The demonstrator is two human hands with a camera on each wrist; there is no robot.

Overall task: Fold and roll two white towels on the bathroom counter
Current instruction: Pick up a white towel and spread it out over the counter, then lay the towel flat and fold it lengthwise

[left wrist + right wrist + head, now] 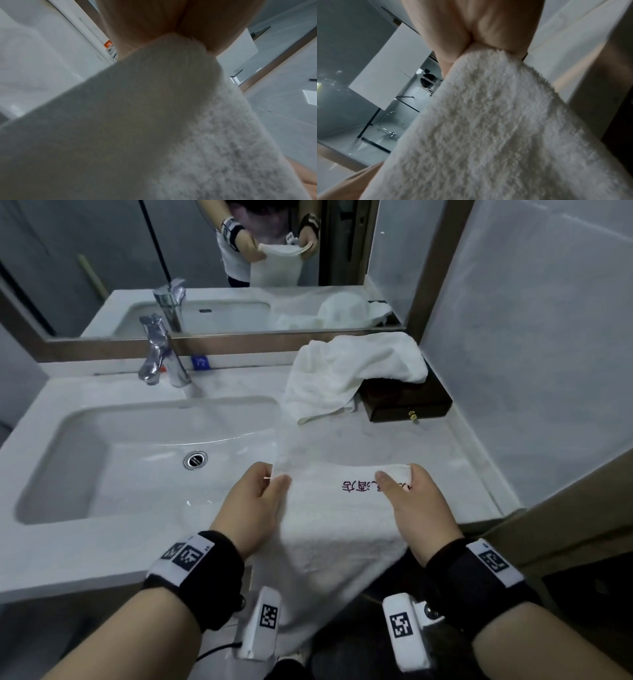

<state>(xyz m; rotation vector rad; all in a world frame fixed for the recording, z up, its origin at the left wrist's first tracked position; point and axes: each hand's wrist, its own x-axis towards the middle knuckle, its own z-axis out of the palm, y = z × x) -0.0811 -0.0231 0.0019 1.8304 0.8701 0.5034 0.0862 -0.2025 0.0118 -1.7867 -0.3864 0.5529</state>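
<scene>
A white towel with red embroidered characters hangs stretched between my two hands above the counter's front edge, its lower part drooping past the edge. My left hand pinches its left top corner, and my right hand pinches the right top corner. Both wrist views show fingers clamped on the terry cloth. A second white towel lies crumpled at the back right, draped partly over a dark wooden box.
A white basin with a chrome drain fills the counter's left half, with a chrome tap behind it. A mirror runs along the back wall. A grey wall closes the right side.
</scene>
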